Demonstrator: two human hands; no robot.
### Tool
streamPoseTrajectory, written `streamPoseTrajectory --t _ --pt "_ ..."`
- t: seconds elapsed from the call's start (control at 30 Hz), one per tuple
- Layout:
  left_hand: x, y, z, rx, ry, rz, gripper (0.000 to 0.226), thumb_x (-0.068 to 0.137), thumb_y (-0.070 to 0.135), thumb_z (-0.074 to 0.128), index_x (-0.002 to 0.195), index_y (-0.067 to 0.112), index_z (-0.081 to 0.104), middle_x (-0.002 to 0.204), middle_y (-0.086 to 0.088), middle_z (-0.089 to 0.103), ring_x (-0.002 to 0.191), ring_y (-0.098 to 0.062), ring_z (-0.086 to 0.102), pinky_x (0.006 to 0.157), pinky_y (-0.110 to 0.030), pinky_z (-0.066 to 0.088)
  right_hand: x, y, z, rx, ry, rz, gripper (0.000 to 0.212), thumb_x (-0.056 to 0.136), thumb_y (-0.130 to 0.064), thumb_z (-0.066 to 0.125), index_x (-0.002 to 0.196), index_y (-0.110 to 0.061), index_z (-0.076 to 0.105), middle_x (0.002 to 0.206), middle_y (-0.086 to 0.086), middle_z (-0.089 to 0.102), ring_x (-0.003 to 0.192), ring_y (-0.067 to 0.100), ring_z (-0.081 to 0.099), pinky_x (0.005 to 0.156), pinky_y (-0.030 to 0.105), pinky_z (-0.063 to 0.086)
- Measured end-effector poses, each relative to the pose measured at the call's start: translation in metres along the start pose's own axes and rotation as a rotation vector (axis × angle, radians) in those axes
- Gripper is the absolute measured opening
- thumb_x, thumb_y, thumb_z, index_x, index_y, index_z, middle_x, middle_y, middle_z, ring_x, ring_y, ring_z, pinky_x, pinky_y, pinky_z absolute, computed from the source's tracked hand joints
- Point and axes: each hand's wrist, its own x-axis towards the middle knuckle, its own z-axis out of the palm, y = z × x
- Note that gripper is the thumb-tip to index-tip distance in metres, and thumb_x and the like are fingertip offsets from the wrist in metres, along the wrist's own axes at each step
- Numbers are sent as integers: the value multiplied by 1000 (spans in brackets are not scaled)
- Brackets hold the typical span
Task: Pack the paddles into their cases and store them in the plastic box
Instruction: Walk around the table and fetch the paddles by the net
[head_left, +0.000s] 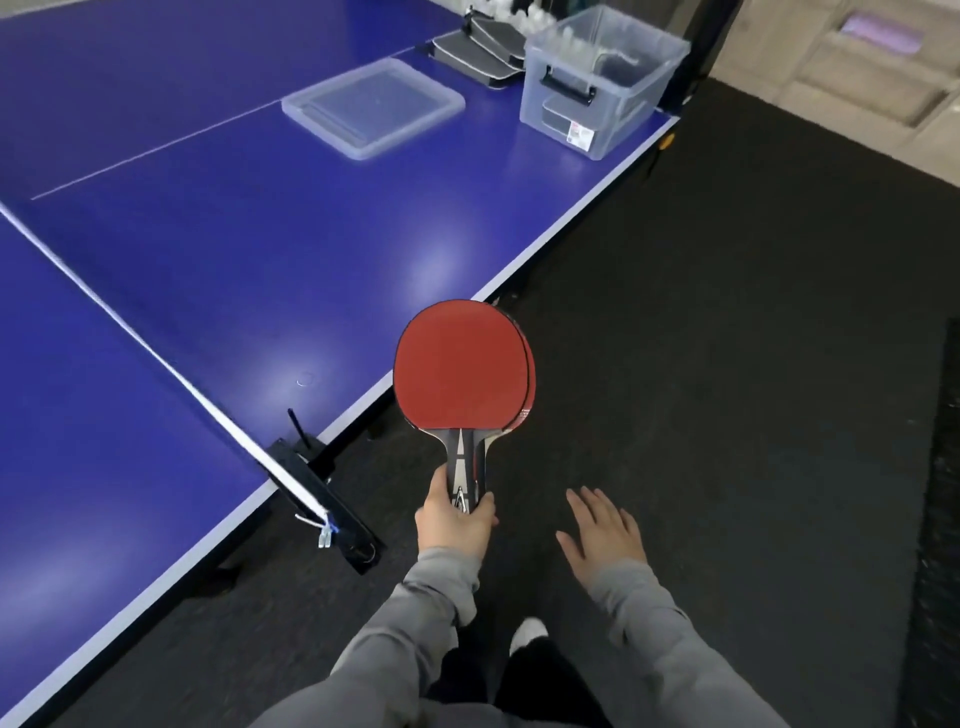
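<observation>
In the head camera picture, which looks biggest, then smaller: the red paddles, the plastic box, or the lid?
1. Lid and box: look about alike, and both are far away.
2. Paddles: look nearly as big only because they're close.

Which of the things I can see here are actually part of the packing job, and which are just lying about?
Part of the job:
- stacked paddles, gripped by the left hand
- dark cases at the table's far end
- plastic box, open
- its lid, flat on the table
- right hand, open and holding nothing

Just lying about:
- net and its clamp
- blue table
</observation>
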Motion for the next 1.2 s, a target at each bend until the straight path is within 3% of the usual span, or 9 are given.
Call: streamPoseTrajectory --t 0.17,0.37,0.5,0.67,0.77,0.87,0.97,1.07,1.2 --pt "39 21 21 -48 126 -51 28 78 11 66 92 31 53 63 3 68 48 3 62 49 0 39 78 6 -30 -43 -51 -129 59 96 -45 31 148 -25 11 157 -4 11 146 14 4 118 39 8" --pt "90 54 40 -98 369 -151 22 76 12 68 88 24 55 64 -1 69 47 1 62 46 -3 40 179 11 -73 -145 -136 -343 58 96 -43 33 147 -24 14 155 -2 19 145 16 11 118 39 11" --pt "110 67 43 -90 517 -227 22 75 14 69 79 28 51 61 1 68 64 -9 65 58 -17 41 226 19 -99 -256 -172 -462 55 96 -42 34 146 -22 20 150 0 29 140 17 23 115 37 20" --pt "127 74 37 -117 662 -314 25 74 13 69 73 27 47 54 8 65 63 -11 61 70 -28 43 274 12 -122 -349 -290 -526 51 96 -41 35 143 -20 27 146 2 35 135 21 31 110 37 28" --pt "142 73 29 -131 700 -358 21 73 13 69 75 22 51 42 15 59 58 -9 59 72 -31 46 296 -2 -132 -376 -299 -557 50 96 -41 36 141 -21 30 143 2 38 132 21 34 108 37 30" --pt "161 69 18 -151 723 -383 18 72 13 69 74 19 52 45 29 57 57 -4 57 69 -30 45 315 -21 -141 -408 -277 -583 51 95 -41 37 141 -21 30 143 1 38 132 20 34 107 36 31" --pt "187 62 3 -189 722 -394 18 72 14 68 76 19 52 45 23 59 56 -3 57 67 -29 45 331 -43 -150 -405 -254 -587 51 95 -42 38 141 -22 30 143 0 38 133 19 34 107 36 31" --pt "210 57 -14 -277 710 -402 19 72 10 67 75 20 51 48 6 62 53 -12 64 62 -31 49 341 -66 -163 -415 -195 -616 50 95 -42 38 140 -22 32 142 -1 40 131 19 37 106 36 33" --pt "236 49 -36 -317 695 -416 17 73 13 65 77 22 51 49 4 65 62 -16 68 67 -33 51 353 -103 -182 -395 -67 -676 48 94 -42 39 138 -22 36 139 -3 45 128 17 41 104 34 36"
